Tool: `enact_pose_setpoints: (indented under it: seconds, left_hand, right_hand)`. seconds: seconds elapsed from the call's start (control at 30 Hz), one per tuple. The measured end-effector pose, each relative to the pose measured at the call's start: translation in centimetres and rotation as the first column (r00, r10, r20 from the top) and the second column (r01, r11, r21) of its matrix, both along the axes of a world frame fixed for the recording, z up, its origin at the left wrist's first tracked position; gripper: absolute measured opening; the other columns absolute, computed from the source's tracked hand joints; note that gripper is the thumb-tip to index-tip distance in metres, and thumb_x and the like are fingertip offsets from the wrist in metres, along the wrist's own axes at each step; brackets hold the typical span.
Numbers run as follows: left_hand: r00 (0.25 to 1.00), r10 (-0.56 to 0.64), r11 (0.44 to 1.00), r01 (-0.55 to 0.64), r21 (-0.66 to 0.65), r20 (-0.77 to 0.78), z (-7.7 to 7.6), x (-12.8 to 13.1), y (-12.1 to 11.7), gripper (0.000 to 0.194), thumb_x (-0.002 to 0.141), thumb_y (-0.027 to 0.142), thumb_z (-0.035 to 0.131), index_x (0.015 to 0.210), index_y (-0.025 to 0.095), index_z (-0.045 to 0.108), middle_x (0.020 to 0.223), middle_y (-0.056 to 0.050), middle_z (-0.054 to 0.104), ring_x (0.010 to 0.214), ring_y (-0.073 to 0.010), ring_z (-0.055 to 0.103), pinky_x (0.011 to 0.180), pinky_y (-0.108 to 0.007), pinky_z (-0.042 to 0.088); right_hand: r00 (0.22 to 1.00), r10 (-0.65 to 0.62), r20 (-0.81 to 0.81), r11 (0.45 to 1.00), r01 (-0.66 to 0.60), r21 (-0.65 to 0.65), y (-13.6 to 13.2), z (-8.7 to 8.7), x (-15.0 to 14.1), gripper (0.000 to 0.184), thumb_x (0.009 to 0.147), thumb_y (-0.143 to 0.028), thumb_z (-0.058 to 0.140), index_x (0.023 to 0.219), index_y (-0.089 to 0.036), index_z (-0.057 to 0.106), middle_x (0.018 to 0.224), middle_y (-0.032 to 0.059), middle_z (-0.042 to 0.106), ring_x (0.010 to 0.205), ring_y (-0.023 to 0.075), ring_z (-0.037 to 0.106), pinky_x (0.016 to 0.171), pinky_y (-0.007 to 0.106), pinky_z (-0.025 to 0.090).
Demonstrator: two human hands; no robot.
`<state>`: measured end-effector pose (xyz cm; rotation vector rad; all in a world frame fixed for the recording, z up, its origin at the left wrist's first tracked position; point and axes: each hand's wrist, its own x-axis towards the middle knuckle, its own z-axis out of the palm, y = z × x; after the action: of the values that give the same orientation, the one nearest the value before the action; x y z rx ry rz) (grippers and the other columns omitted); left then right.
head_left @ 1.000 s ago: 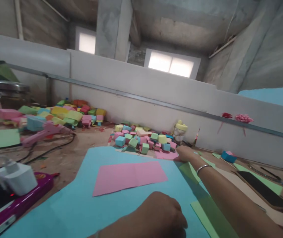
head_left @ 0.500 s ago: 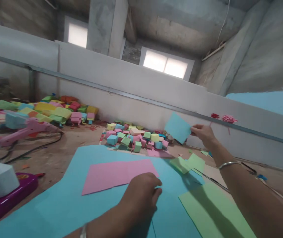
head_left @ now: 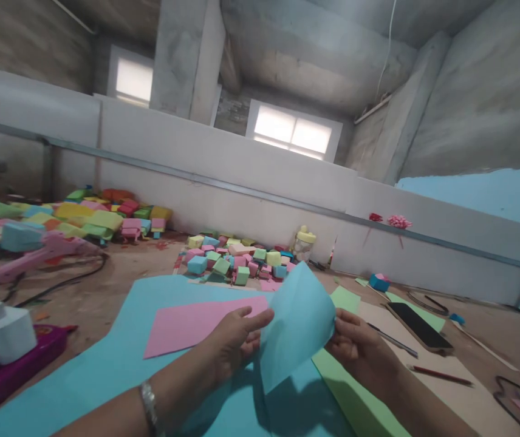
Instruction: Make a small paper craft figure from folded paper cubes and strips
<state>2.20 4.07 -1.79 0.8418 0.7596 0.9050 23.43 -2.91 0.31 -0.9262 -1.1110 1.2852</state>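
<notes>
A small sheet of blue paper (head_left: 297, 328) is held up in front of me, curved and tilted. Its right edge is pinched between the thumb and fingers of my right hand (head_left: 360, 349). My left hand (head_left: 230, 340) is at the sheet's left edge, thumb stretched out and fingers apart from it; whether it touches the paper I cannot tell. Beneath both hands lies a large blue sheet (head_left: 118, 358). On that sheet rests a piece of pink paper (head_left: 182, 328), partly covered by my left hand. Green paper (head_left: 355, 394) lies under my right forearm.
Small paper cubes (head_left: 242, 276) are heaped at the back. Further left are more paper pieces (head_left: 100, 218), a pink glue gun (head_left: 45, 255) and a purple power strip (head_left: 23, 376) with a white plug. A phone (head_left: 419, 328), a pen (head_left: 392, 340) and a pencil (head_left: 442, 376) lie right.
My right hand has brought the blue paper down and closer from the back right. My left hand has shifted left and opened beside it. The view has turned slightly right.
</notes>
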Motion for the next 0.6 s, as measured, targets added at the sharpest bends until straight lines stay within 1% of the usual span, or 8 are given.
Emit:
enact_pose_setpoints:
  seconds: [0.1,0.2,0.23,0.3,0.37,0.43,0.5,0.6]
  left_hand:
    - [0.999,0.038,0.999,-0.037,0.027,-0.027,0.2,-0.2,0.4,0.047,0.057,0.014,0.075,0.100,0.015,0.056,0.084,-0.010,0.070,0.074,-0.0237,0.067,0.071,-0.036,0.053]
    - [0.994,0.089,0.995,-0.087,0.043,-0.057,0.6,-0.3,0.4,0.046,0.057,0.010,0.072,0.101,0.016,0.056,0.071,-0.006,0.070,0.060,-0.0230,0.065,0.061,-0.037,0.053]
    - [0.993,0.098,0.995,-0.095,0.043,-0.064,0.7,-0.3,0.3,0.046,0.058,0.010,0.071,0.101,0.016,0.056,0.069,-0.005,0.070,0.059,-0.0228,0.065,0.060,-0.037,0.053]
    - [0.993,0.091,0.995,-0.089,0.038,-0.071,0.8,-0.3,0.2,0.040,0.059,0.012,0.071,0.097,0.014,0.059,0.069,-0.007,0.071,0.060,-0.0232,0.065,0.060,-0.037,0.053]
    - [0.993,0.088,0.996,-0.085,0.035,-0.081,0.7,-0.2,0.2,0.033,0.061,0.017,0.071,0.092,0.013,0.061,0.069,-0.007,0.071,0.060,-0.0227,0.065,0.060,-0.035,0.053]
    - [0.990,0.104,0.994,-0.102,0.033,-0.099,0.6,-0.1,0.3,0.028,0.063,0.024,0.071,0.087,0.014,0.063,0.067,-0.006,0.070,0.059,-0.0211,0.065,0.058,-0.032,0.052]
    - [0.983,0.134,0.991,-0.131,0.032,-0.125,0.6,-0.2,0.4,0.027,0.064,0.030,0.071,0.083,0.014,0.064,0.062,-0.004,0.068,0.054,-0.0188,0.063,0.053,-0.029,0.050]
    - [0.974,0.177,0.984,-0.174,0.036,-0.144,0.8,-0.2,0.5,0.021,0.064,0.029,0.071,0.075,0.014,0.062,0.052,0.000,0.063,0.044,-0.0138,0.056,0.046,-0.024,0.046]
  right_hand:
    - [0.999,0.033,0.011,0.998,-0.032,-0.048,0.2,0.2,0.0,0.029,0.069,-0.036,0.071,0.088,-0.016,0.065,0.080,0.0049,0.065,0.073,0.0142,0.062,0.074,0.029,0.049]
    - [0.997,0.030,0.076,0.995,-0.023,-0.095,0.8,0.5,0.1,0.049,0.076,-0.058,0.052,0.099,-0.015,0.062,0.087,0.0098,0.065,0.076,0.0189,0.063,0.067,0.033,0.049]
    - [0.994,0.016,0.112,0.995,-0.005,-0.098,1.0,0.4,0.0,0.053,0.076,-0.060,0.050,0.101,-0.015,0.061,0.085,0.0097,0.064,0.074,0.0193,0.062,0.064,0.032,0.048]
    - [0.979,-0.033,0.203,0.996,0.048,-0.070,1.1,-0.1,-0.2,0.048,0.072,-0.053,0.060,0.101,-0.014,0.060,0.076,0.0060,0.062,0.068,0.0173,0.060,0.058,0.028,0.045]
    - [0.950,-0.102,0.297,0.994,0.110,-0.012,1.0,-0.8,-0.4,0.042,0.067,-0.034,0.071,0.102,-0.014,0.059,0.064,-0.0012,0.057,0.057,0.0117,0.054,0.051,0.022,0.039]
    - [0.914,-0.170,0.369,0.985,0.160,0.057,0.9,-1.5,-0.5,0.047,0.065,-0.020,0.071,0.109,-0.014,0.056,0.056,-0.0063,0.050,0.051,0.0083,0.046,0.047,0.020,0.033]
    - [0.883,-0.220,0.414,0.975,0.189,0.116,0.7,-1.8,-0.3,0.053,0.067,-0.016,0.067,0.118,-0.017,0.052,0.054,-0.0086,0.046,0.048,0.0073,0.041,0.045,0.020,0.030]
    - [0.851,-0.279,0.445,0.959,0.222,0.177,0.7,-1.6,0.4,0.053,0.070,-0.018,0.063,0.122,-0.021,0.051,0.060,-0.0079,0.048,0.049,0.0064,0.039,0.045,0.020,0.031]
